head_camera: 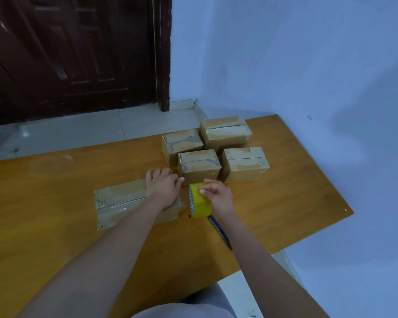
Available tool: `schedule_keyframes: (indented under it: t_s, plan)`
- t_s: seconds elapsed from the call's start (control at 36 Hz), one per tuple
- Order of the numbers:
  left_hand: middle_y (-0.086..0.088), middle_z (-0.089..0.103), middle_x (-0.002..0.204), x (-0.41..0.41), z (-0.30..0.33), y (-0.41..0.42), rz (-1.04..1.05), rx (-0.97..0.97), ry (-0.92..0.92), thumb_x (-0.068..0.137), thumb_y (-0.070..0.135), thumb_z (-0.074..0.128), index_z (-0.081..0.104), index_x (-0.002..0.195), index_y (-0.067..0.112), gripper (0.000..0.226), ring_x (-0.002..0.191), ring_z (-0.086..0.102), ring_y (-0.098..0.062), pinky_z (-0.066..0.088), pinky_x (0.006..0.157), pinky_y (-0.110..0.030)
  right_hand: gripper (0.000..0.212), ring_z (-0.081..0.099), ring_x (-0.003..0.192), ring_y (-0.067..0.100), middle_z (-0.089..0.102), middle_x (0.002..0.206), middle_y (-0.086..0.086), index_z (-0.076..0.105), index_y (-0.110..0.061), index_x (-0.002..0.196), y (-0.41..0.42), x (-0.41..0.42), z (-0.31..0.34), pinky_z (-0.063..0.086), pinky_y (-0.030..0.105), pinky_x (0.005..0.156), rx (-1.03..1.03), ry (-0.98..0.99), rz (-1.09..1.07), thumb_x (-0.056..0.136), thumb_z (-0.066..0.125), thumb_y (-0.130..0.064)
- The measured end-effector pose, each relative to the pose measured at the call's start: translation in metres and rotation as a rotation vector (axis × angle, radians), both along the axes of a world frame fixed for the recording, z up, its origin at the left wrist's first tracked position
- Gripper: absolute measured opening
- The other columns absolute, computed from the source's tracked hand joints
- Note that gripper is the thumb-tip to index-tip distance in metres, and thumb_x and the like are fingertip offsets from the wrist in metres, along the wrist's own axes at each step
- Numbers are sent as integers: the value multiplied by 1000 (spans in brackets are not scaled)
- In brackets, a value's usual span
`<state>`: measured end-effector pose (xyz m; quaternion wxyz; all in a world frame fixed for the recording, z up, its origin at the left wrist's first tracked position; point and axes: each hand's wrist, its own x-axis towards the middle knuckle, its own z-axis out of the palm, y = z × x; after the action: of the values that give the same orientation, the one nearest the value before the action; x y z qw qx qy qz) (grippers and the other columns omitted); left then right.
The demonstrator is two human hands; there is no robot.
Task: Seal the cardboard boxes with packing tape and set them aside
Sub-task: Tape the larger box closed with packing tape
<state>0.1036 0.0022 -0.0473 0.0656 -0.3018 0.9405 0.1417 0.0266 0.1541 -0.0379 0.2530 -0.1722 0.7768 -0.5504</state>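
A long flat cardboard box [120,200] lies in front of me on the wooden table [55,237], with shiny clear tape along its top. My left hand [162,185] rests flat on the box's right end, fingers spread. My right hand [218,195] grips a yellow roll of packing tape [199,203] standing on edge just right of that box. Several smaller taped cardboard boxes [199,165] stand grouped behind my hands.
A dark pen-like tool [220,230] lies on the table under my right forearm. The table's right edge meets a blue wall [308,65]. A dark wooden door [78,53] and tiled floor [78,131] lie beyond the far edge.
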Motion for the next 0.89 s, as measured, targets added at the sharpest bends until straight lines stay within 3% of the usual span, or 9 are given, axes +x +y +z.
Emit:
schedule_keyframes:
  t_s: [0.06,0.11,0.19,0.25,0.33,0.47,0.69,0.78,0.89]
  plan:
    - [3,25,156,5,-2,-4,-66,38,21,102,47,22,51,134,39,43,144,14,-29,-3,115,-50,11,54,103,13,57,120,4,72,-5,90,1,-2,2,43,14,78,-2,-7,-5,85,64,0]
    - [3,22,157,14,-8,-5,-127,53,179,102,41,25,46,138,40,42,145,9,-30,-3,114,-50,11,53,105,13,57,121,4,72,-7,89,1,-5,5,45,23,87,6,2,1,85,64,-1]
    - [-7,55,132,27,-7,-3,-172,33,504,89,37,35,68,113,22,44,128,32,-25,27,102,-54,11,52,109,15,57,123,6,73,-9,88,1,-9,9,40,26,90,14,17,7,85,64,-2]
    - [-6,63,110,34,-6,1,-246,17,593,82,36,39,72,92,16,40,112,37,-18,43,87,-50,11,52,112,19,57,124,8,73,-8,88,0,-11,11,40,28,92,26,34,16,85,65,-2]
    - [-3,62,105,44,-8,6,-375,-44,515,77,44,48,69,81,19,33,107,40,-16,43,81,-40,10,53,114,23,56,125,9,73,-6,89,-2,-12,13,41,32,95,59,67,44,85,64,-2]
    - [1,60,111,52,-14,12,-472,-139,275,70,50,74,65,87,26,31,113,45,-24,45,88,-44,10,52,115,23,56,127,9,72,-2,91,-6,-10,14,40,31,96,80,58,55,85,64,-3]
    - [1,66,86,44,-18,29,-346,-221,399,60,23,87,70,67,18,19,94,44,-23,51,75,-41,10,52,116,21,57,127,12,72,-2,92,-2,-3,15,37,26,91,76,47,58,84,65,-2]
    - [2,66,87,41,-17,37,-266,-201,356,58,22,86,70,74,16,23,88,48,-20,52,74,-37,10,52,114,20,56,128,12,72,-2,92,-1,-2,16,38,26,91,83,53,63,85,65,-2]
    - [2,58,115,34,-10,46,-143,-62,320,83,20,59,51,127,17,45,107,44,-23,38,93,-35,11,52,115,21,56,128,11,72,-2,93,0,-3,16,39,28,94,88,63,58,85,65,-3]
